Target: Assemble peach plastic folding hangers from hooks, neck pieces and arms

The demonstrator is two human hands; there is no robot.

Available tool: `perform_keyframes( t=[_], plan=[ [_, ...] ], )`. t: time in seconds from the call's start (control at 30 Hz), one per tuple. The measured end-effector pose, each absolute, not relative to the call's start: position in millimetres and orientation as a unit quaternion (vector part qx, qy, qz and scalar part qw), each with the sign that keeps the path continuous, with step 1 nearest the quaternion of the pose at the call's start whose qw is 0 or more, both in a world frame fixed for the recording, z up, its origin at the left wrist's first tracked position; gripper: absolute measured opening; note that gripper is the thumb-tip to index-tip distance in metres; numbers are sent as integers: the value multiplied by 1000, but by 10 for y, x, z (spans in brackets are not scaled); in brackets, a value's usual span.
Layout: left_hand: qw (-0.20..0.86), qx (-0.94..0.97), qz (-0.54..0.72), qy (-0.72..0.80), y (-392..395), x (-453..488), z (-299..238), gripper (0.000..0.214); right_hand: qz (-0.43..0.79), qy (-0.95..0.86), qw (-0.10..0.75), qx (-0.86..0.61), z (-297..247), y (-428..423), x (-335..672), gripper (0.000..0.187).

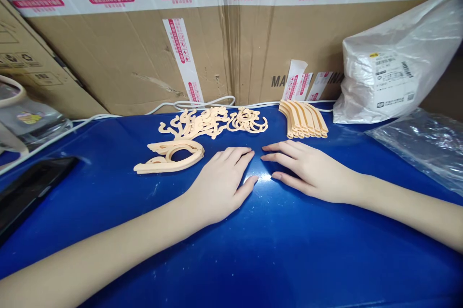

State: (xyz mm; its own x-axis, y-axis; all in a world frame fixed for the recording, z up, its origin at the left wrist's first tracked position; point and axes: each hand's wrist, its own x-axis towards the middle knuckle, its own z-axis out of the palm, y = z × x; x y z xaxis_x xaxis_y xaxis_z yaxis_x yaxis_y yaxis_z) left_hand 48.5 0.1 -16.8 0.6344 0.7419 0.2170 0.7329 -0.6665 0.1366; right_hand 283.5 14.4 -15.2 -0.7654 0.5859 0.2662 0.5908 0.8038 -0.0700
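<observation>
My left hand (226,180) lies flat on the blue table, fingers stretched out and holding nothing. Across a small gap, my right hand (307,170) rests with its fingers spread, also holding nothing. Left of my left hand is a folded beige plastic hanger (170,156), possibly more than one stacked. Behind it spreads a loose pile of beige plastic pieces with curled ends (195,123). A small heap of beige hooks (248,120) lies beside that pile. Just beyond my right hand, several curved beige hanger arms (304,119) sit stacked in a neat row.
Large cardboard boxes (126,52) wall off the back. A white cable (170,105) runs along their base. A dark phone (34,192) and a clear jug (32,115) are at left. At right stand a white plastic parcel (383,76) and a clear plastic bag (427,144).
</observation>
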Motion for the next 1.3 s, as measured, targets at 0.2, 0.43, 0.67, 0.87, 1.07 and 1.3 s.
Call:
perform_keyframes(
  t=[0.2, 0.43, 0.67, 0.87, 1.07, 1.3],
  plan=[
    [37, 899, 138, 415, 1, 503, -159, 45, 3, -937, 146, -316, -145, 147, 2853, 36],
    [45, 897, 122, 422, 4, 501, -164, 48, -6, -940, 134, -314, -150, 147, 2866, 37],
    [39, 899, 127, 417, 11, 513, -175, 47, -8, -941, 138, -307, -131, 135, 2860, 37],
    [37, 899, 129, 417, 5, 508, -170, 47, -7, -940, 139, -311, -115, 130, 2849, 37],
    [35, 898, 127, 421, -2, 510, -158, 48, -6, -941, 129, -313, -100, 125, 2846, 39],
    [35, 897, 126, 421, -4, 497, -145, 48, -18, -941, 129, -312, -37, 126, 2848, 36]
  ],
)
